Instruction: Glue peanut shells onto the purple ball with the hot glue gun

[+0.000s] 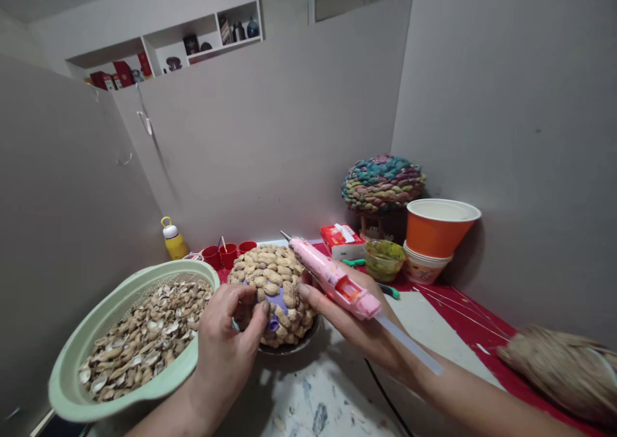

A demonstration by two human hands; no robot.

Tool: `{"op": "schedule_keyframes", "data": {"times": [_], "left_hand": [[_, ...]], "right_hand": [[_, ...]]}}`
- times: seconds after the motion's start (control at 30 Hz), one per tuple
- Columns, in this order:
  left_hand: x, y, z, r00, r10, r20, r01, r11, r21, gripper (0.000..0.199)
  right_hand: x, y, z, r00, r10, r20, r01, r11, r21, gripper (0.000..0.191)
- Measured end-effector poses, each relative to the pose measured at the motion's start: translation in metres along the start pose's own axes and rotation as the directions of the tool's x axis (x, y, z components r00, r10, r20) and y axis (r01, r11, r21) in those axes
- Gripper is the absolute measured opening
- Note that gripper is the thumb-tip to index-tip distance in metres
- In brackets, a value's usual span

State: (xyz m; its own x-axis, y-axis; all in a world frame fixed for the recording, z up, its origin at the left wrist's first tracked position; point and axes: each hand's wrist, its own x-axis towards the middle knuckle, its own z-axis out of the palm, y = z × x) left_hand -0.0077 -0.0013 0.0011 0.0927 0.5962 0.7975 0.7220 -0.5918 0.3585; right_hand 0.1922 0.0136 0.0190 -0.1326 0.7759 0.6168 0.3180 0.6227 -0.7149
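Observation:
A purple balloon, its tied neck facing me, is covered with peanut shells except for a bare patch at the front. It rests in a dark-rimmed bowl. On its left side, my left hand is closed with curled fingers, thumb and index finger against the shells beside the bare patch; whether a loose shell is between them is hidden. My right hand holds a pink glue gun, nozzle pointing up and left above the balloon, a clear glue stick out its back. The right fingertips touch the balloon's right side.
Left stands a green colander of peanut shells. Behind are a yellow bottle, red cups and a tissue pack. Right are a colourful woven tree, a glass bowl, stacked buckets and a fibre bundle.

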Motion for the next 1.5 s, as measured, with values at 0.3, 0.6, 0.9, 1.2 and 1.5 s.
{"op": "schedule_keyframes", "data": {"times": [0.3, 0.6, 0.9, 1.2, 1.5], "left_hand": [[0.000, -0.002, 0.001, 1.000, -0.003, -0.018, 0.002, 0.999, -0.048, 0.006], [-0.009, 0.011, -0.007, 0.989, 0.094, -0.112, -0.112, 0.980, -0.165, 0.024], [-0.019, 0.025, -0.011, 0.999, -0.010, 0.040, 0.026, 0.911, -0.412, 0.022], [-0.028, 0.025, -0.011, 1.000, 0.013, -0.012, -0.017, 0.916, -0.400, 0.017], [-0.043, 0.032, -0.030, 0.824, -0.378, 0.423, 0.565, 0.482, -0.670, 0.014]], "right_hand": [[0.000, 0.001, 0.000, 1.000, 0.003, -0.010, -0.003, 1.000, -0.004, 0.015], [-0.002, -0.005, -0.002, 1.000, 0.007, 0.014, -0.008, 1.000, 0.029, 0.010], [-0.017, -0.034, -0.001, 0.958, 0.079, 0.274, -0.173, 0.924, 0.340, 0.010], [-0.019, -0.039, 0.013, 0.929, 0.156, 0.337, -0.278, 0.893, 0.354, 0.016], [-0.045, -0.061, 0.023, 0.910, 0.249, 0.333, -0.358, 0.876, 0.324, 0.028]]}}
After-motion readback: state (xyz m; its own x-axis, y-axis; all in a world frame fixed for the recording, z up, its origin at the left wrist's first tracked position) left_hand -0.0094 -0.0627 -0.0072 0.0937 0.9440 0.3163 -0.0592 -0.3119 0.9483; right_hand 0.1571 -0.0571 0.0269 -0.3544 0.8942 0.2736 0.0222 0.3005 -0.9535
